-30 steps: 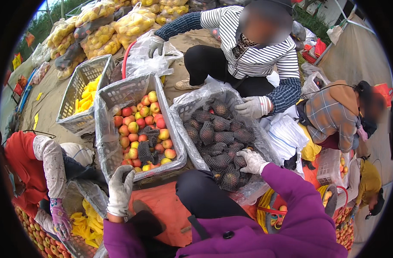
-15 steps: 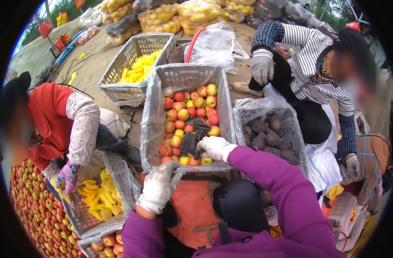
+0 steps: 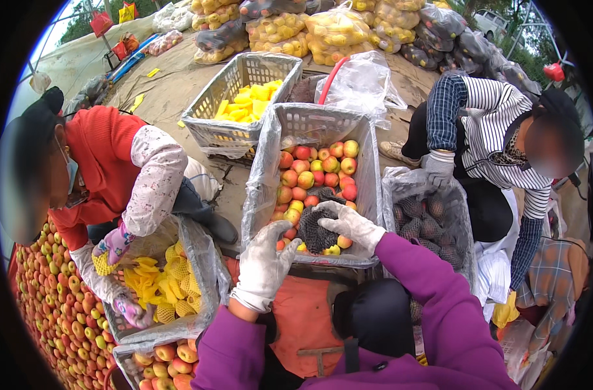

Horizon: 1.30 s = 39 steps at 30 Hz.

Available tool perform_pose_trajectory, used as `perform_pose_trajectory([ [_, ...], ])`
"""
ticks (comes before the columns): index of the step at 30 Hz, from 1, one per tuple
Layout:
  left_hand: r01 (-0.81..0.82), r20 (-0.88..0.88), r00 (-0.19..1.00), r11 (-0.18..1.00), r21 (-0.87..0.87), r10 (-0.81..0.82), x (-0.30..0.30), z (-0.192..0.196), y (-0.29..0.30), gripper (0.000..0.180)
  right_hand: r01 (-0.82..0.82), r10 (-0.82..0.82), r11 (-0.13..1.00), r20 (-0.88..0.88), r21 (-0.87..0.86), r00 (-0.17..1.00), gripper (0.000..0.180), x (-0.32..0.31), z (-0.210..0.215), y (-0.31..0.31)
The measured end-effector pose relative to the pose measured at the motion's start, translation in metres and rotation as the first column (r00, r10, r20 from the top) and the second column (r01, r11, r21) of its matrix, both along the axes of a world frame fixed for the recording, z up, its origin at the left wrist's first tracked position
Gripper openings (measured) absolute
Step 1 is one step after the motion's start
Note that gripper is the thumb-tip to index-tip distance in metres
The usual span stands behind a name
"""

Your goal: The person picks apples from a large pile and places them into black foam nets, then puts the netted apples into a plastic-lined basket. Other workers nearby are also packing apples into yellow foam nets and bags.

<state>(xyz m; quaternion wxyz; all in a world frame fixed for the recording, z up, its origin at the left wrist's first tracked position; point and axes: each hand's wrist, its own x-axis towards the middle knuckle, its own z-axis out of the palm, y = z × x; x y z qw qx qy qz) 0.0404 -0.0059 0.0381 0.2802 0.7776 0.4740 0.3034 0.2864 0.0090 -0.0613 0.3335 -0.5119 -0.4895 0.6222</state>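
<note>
In front of me stands a plastic crate [image 3: 260,195] lined with clear film, with red-and-yellow apples [image 3: 307,180] inside. Dark grey foam fruit nets [image 3: 316,235] lie bunched on the apples near the crate's front. My gloved right hand [image 3: 352,224] reaches over these nets from the right, its bent fingers gripping their upper edge; whether an apple is inside is hidden. My gloved left hand [image 3: 264,266] is raised at the crate's front left corner, thumb and fingers apart, with nothing in it.
To the right, a lined crate [image 3: 462,214] holds apples in dark nets; a person in stripes [image 3: 494,97] crouches beside it. At left, a person in red [image 3: 101,153] handles yellow nets in another crate [image 3: 209,250]. Yellow nets fill a crate [image 3: 199,110] behind. Loose apples [image 3: 56,305] are heaped left.
My view has shifted, so the scene sits further right. My right hand has opened wider over the dark nets, which are now bunched up. The left hand's fingers have spread.
</note>
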Motion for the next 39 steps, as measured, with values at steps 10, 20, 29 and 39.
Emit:
perform_pose_trajectory([
  [10, 0.162, 0.558, 0.808, 0.839, -0.52, 0.19, -0.005, 0.037, -0.008, 0.027, 0.065, -0.023, 0.987, -0.275, 0.146, 0.961, 0.042, -0.063, 0.133, -0.049],
  [20, 0.186, 0.697, 0.663, 0.842, -0.506, 0.272, -0.021, 0.02, -0.007, 0.022, 0.152, -0.116, 0.987, -0.404, 0.059, 0.907, 0.038, -0.093, 0.118, -0.055],
  [29, 0.282, 0.794, 0.5, 0.802, -0.526, 0.345, -0.028, 0.015, -0.012, 0.021, 0.25, -0.169, 0.968, -0.759, -0.009, 0.629, 0.02, -0.1, 0.1, -0.058],
  [39, 0.639, 0.88, 0.385, 0.607, -0.472, 0.278, -0.023, 0.028, -0.022, 0.039, 0.146, -0.28, 0.96, -0.824, -0.239, 0.492, 0.029, -0.09, 0.08, -0.045],
])
